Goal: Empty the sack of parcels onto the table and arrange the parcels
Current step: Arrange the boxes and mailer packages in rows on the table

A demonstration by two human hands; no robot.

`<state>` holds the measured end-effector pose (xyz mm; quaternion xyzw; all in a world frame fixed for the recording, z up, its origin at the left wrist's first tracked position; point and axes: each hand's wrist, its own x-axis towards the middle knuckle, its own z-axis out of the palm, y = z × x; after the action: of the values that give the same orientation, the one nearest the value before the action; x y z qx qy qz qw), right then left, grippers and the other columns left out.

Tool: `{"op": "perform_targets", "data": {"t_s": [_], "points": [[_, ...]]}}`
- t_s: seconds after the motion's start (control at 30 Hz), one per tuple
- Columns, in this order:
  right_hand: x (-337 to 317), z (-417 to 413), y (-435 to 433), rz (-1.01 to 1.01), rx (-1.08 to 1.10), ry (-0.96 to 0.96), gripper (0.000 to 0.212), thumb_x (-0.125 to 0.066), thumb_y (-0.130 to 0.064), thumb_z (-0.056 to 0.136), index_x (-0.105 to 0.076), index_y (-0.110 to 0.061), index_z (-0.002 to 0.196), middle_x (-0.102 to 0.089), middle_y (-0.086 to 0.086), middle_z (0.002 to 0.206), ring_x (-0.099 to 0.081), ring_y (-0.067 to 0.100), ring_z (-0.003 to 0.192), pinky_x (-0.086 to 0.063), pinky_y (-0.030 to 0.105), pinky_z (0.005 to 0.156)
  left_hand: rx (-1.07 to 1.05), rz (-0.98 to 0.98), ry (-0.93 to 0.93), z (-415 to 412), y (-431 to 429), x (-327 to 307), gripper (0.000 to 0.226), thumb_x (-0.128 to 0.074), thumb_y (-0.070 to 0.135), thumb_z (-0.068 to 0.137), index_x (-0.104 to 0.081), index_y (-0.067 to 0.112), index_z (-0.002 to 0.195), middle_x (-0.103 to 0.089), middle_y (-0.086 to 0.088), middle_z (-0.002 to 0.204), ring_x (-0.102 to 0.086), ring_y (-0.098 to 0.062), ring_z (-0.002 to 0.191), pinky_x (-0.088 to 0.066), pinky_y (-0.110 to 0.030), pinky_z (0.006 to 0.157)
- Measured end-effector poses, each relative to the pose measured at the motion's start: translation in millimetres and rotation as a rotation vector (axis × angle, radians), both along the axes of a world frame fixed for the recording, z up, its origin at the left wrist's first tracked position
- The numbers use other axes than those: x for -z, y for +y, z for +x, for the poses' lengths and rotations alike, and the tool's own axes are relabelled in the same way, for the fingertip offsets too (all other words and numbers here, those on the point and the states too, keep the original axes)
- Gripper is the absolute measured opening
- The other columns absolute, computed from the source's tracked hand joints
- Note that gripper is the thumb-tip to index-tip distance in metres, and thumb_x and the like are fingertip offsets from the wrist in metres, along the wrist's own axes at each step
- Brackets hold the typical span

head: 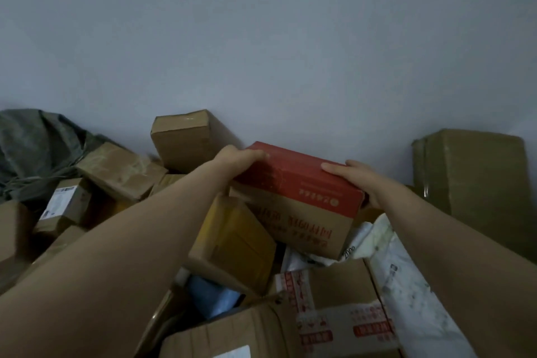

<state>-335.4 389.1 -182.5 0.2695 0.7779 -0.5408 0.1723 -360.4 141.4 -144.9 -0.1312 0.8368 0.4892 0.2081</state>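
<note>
From the head camera, you are gripping a red-topped carton (302, 197) between both hands, over the middle of the heap and close to the far wall (261, 38). Your left hand (238, 158) is curling over the carton's far-left corner, fingers (255, 154) closed down onto the red face. Your right hand (360, 180) is clamping the right end, fingers lying flat along the top and the thumb side hidden behind the edge. Holding it by opposite ends this way is probably keeping a bulky box level and steady while you are choosing a spot for it.

The carton's long axis is running from far-left to near-right, tilted so the red top is facing up and towards you, and the brown printed side is facing near; its lettering is reading upside down from where you are standing. Whether its underside is resting on the parcels beneath, I cannot tell.

Below it, a yellow-brown box (235, 241) is leaning on edge, with white poly mailers (406, 276) to the right and a taped carton (343, 299) nearer you. At the far left the grey-green sack (32, 148) is lying slumped and looks emptied, so you are judged to be in the arranging stage. A tall brown box (470, 183) is standing upright at the far right, against the wall.
</note>
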Motion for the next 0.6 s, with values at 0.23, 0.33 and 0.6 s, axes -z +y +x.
{"op": "perform_targets", "data": {"t_s": [0.23,0.33,0.6], "points": [[-20,28,45,-0.308,0.339,0.234,0.037,-0.07,-0.019,0.072,-0.065,-0.013,0.109,-0.069,0.011,0.105,-0.065,0.027,0.093,-0.055,0.041,0.084,-0.09,0.284,0.221,15,36,-54,0.076,-0.067,0.067,0.068,-0.06,0.008,0.116,-0.064,-0.003,0.114,-0.061,-0.019,0.098,-0.048,-0.033,0.079],[-31,38,60,-0.422,0.359,0.414,0.043,-0.053,0.018,0.075,-0.059,-0.015,0.102,-0.065,0.005,0.098,-0.061,0.018,0.089,-0.05,0.028,0.07,-0.004,0.208,0.335,20,44,-57,0.074,-0.079,0.042,0.072,-0.049,0.013,0.132,-0.059,-0.002,0.119,-0.059,-0.021,0.107,-0.049,-0.037,0.095],[0,68,79,0.082,0.218,0.356,0.05,-0.037,0.029,0.078,-0.061,-0.009,0.101,-0.061,0.011,0.111,-0.055,0.024,0.106,-0.048,0.025,0.072,0.175,-0.49,0.163,50,60,-6,0.072,-0.056,0.013,0.089,-0.017,0.004,0.148,-0.031,-0.019,0.148,-0.027,-0.035,0.139,-0.031,-0.044,0.111]]}}
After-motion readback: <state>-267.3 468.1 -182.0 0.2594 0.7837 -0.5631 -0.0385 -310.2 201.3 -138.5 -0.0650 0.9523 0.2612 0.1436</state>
